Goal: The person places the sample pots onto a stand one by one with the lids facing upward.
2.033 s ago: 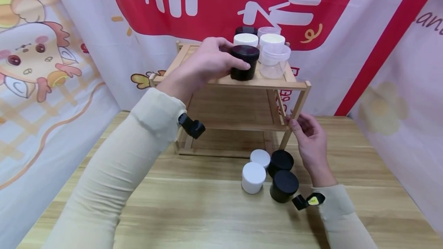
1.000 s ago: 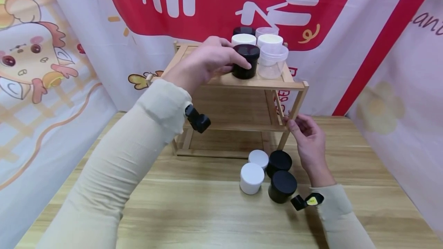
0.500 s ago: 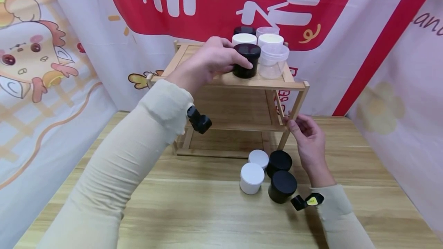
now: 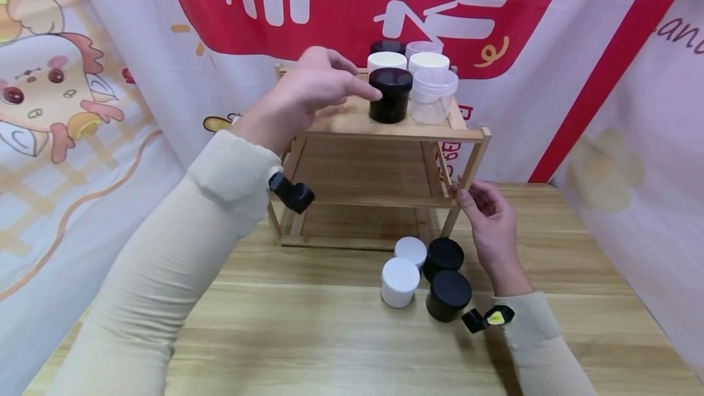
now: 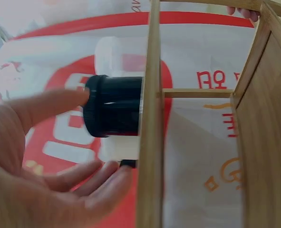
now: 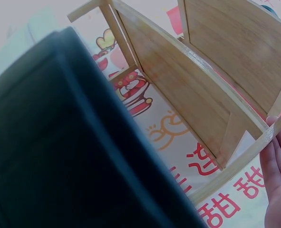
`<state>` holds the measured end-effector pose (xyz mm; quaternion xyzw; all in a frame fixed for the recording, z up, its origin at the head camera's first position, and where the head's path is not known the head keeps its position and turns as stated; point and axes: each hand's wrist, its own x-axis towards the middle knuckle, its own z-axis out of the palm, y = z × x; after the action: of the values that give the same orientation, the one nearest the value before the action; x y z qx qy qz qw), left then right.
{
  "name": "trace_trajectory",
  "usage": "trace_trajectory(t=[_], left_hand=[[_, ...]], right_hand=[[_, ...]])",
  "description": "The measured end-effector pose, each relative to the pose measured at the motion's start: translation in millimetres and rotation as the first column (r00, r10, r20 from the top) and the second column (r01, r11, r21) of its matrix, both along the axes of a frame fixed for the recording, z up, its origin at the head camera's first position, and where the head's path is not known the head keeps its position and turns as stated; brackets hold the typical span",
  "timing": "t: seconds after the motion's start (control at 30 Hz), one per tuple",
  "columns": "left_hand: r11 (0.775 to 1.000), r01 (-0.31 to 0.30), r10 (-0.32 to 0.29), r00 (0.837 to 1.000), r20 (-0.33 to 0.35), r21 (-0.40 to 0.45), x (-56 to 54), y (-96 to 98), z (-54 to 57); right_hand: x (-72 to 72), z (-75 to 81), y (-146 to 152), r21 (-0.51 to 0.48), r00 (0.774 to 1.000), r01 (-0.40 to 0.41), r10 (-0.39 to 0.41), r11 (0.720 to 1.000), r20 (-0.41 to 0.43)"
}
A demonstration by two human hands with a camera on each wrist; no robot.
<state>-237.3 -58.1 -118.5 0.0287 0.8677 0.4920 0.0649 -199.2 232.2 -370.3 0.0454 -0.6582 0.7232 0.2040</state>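
On the top shelf of a wooden rack (image 4: 357, 167) stands a black lidded jar (image 4: 389, 101), front row. My left hand (image 4: 321, 81) is at its left side, fingers spread and relaxed around nothing; the thumb tip lies close to the lid, and I cannot tell if it touches. In the left wrist view the black jar (image 5: 116, 105) sits flush on the shelf. Beside it is a clear jar (image 4: 430, 107), with white jars (image 4: 429, 61) behind and a black and a clear jar further back. My right hand (image 4: 495, 225) pinches the rack's front right post between thumb and fingers.
On the table before the rack stand two white jars (image 4: 399, 283) and two black jars (image 4: 448, 295), close to the right forearm. One dark jar (image 6: 59, 142) fills much of the right wrist view. A printed cloth (image 4: 330, 5) hangs behind the rack.
My left hand has let go of the front black jar and drawn back to the left. The jar stays on the top shelf, shifted slightly. My right hand keeps its hold on the post.
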Motion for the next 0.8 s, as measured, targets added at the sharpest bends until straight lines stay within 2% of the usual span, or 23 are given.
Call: trace_trajectory(t=[0.07, 0.13, 0.23, 0.33, 0.47, 0.63, 0.7, 0.8], left_hand=[[0.998, -0.035, 0.032, 0.998, -0.055, -0.055, 7.0, -4.6, 1.0], [0.996, -0.059, 0.053, 0.994, -0.097, -0.066, 15.7, -8.8, 1.1], [0.999, -0.034, 0.035, 0.990, -0.139, 0.010, 29.1, -15.0, -3.5], [0.992, 0.045, -0.023, 0.985, -0.173, 0.120, 39.4, -20.1, -14.5], [0.965, 0.149, -0.107, 0.975, -0.193, 0.216, 46.2, -23.6, -35.2], [0.926, 0.253, -0.211, 0.962, -0.171, 0.281, 57.1, -26.6, -63.6], [0.915, 0.301, -0.266, 0.951, -0.157, 0.271, 64.2, -26.4, -79.2], [0.898, 0.362, -0.339, 0.931, -0.132, 0.248, 73.9, -24.0, -110.3]], right_hand=[[0.1, 0.0, 0.6, 0.002, 1.000, 0.003, -0.003, 1.000, 0.006], [-0.1, -0.1, 1.6, 0.004, 1.000, 0.006, -0.006, 1.000, 0.009], [-1.0, 0.1, 3.1, 0.000, 1.000, 0.003, -0.003, 1.000, 0.004], [-1.7, 0.3, 4.5, -0.009, 1.000, 0.000, -0.001, 1.000, -0.005], [-1.5, -0.3, 5.5, -0.007, 1.000, 0.017, -0.017, 1.000, 0.003], [-0.6, -1.8, 4.5, -0.005, 1.000, 0.017, -0.017, 1.000, 0.011], [-0.9, -1.8, 3.7, -0.009, 1.000, 0.006, -0.006, 1.000, 0.007], [-1.3, -0.9, 3.2, 0.001, 1.000, -0.007, 0.007, 1.000, 0.012]])
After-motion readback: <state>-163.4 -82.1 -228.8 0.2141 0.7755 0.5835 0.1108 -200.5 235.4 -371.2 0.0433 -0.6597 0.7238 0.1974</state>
